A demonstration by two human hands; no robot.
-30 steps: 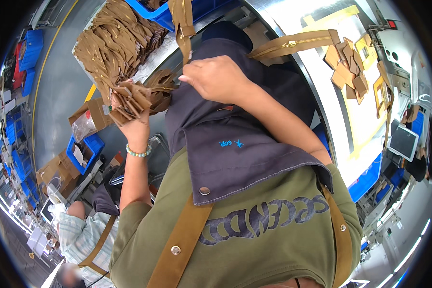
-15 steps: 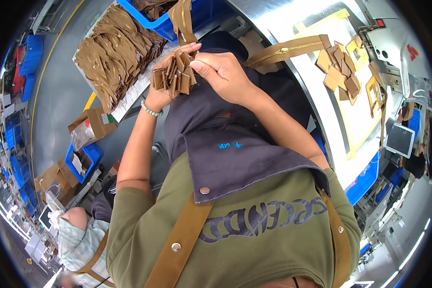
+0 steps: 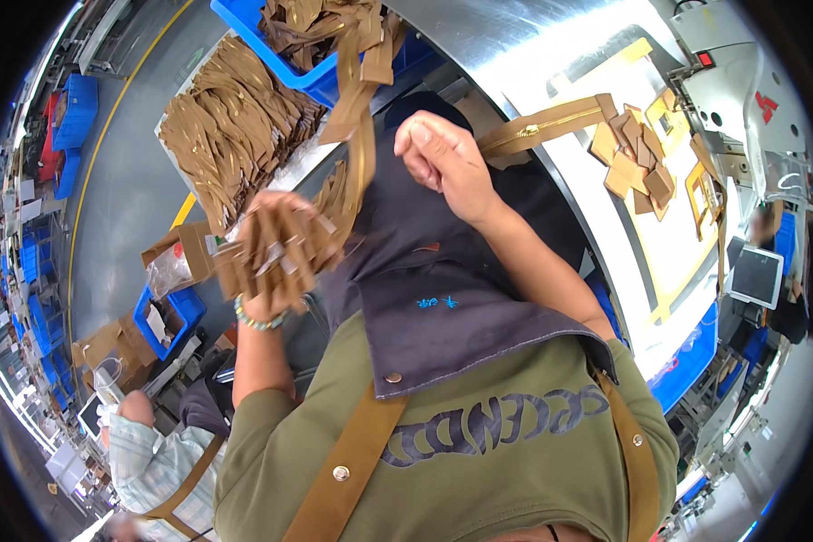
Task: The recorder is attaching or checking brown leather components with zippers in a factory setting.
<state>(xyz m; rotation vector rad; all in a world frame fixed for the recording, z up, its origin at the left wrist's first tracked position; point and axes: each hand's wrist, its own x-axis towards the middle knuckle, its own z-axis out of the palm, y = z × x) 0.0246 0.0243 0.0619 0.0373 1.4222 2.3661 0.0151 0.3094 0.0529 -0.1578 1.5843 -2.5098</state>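
My left hand (image 3: 285,200) is closed around a thick bundle of brown zipper strips (image 3: 280,255), their squared ends fanned out toward me and slightly blurred. From that side, long zipper strips with gold teeth (image 3: 361,163) trail up to a blue bin (image 3: 316,84) heaped with more of them. My right hand (image 3: 447,163) hovers above my dark apron, apart from the bundle, fingers curled in and thumb against them. Nothing shows sticking out of it. Another zipper strip (image 3: 551,122) reaches from the right-hand table toward the space behind my right hand.
A tray at left bears a large pile of zipper strips (image 3: 235,117). On the metal table (image 3: 479,36) at right lie loose brown pieces (image 3: 637,158) and yellow frames (image 3: 700,185), beside a white machine (image 3: 727,72). A cardboard box (image 3: 185,257) stands left; a co-worker sits lower left.
My left hand has moved down and left with the bundle. The right hand has come off the bundle and moved slightly up and right, curling closed. More trailing strips now show between bin and bundle.
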